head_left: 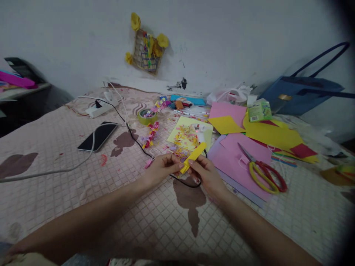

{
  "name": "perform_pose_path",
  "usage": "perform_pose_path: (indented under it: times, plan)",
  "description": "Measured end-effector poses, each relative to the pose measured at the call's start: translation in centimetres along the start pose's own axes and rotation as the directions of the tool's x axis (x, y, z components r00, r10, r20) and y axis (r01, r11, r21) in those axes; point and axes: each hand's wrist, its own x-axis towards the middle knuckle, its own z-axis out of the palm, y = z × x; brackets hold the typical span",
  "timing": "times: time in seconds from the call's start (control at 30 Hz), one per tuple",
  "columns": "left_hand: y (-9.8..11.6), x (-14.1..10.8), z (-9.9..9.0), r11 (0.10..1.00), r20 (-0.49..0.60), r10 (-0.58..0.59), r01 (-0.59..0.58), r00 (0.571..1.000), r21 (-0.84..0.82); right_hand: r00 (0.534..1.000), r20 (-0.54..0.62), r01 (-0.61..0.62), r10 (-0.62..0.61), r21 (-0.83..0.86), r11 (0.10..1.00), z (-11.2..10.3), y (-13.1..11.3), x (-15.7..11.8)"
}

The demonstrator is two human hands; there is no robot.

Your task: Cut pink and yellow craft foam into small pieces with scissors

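Note:
A narrow yellow paper strip (196, 154) is held between both hands in the middle of the head view, slanting up to the right. My left hand (165, 166) pinches its lower end, where the strip looks folded. Closed round the right side of the same strip is my right hand (206, 173), thumb on top. Just beyond the fingers lies a pale yellow sheet (173, 132) scattered with small paper scraps (185, 137). On that sheet rests a white glue gun (201, 132) with a small red light, its black cord (138, 144) running away to the left.
Red-and-yellow scissors (263, 171) lie on pink paper (235, 157) at the right. Yellow sheets (273, 133) and a blue bag (302, 94) stand behind. To the left are a phone (98, 136), a power strip (101, 108), a tape roll (147, 117) and loose cables.

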Motion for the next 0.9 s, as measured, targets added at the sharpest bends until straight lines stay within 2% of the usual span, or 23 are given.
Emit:
perform_pose_path:
  times: [0.27, 0.5, 0.7, 0.9]
  plan:
    - [0.06, -0.18, 0.18, 1.000, -0.004, -0.012, 0.012, 1.000, -0.008, 0.999, 0.038, 0.023, -0.023, 0.000, 1.000, -0.04, 0.28, -0.08]
    - [-0.27, -0.21, 0.25, 0.999, -0.030, 0.045, -0.045, 0.999, 0.003, 0.999, 0.030, 0.017, -0.017, -0.002, 1.000, 0.29, 0.36, -0.19]
    - [-0.57, 0.01, 0.07, 0.998, -0.045, 0.067, -0.066, 0.997, 0.006, 0.997, 0.077, -0.029, 0.029, 0.004, 1.000, 0.17, 0.54, -0.32]
    - [-0.17, 0.00, 0.18, 0.998, -0.071, 0.069, -0.069, 0.995, 0.001, 0.997, 0.051, -0.059, 0.062, -0.066, 0.996, 0.10, 0.36, -0.41]
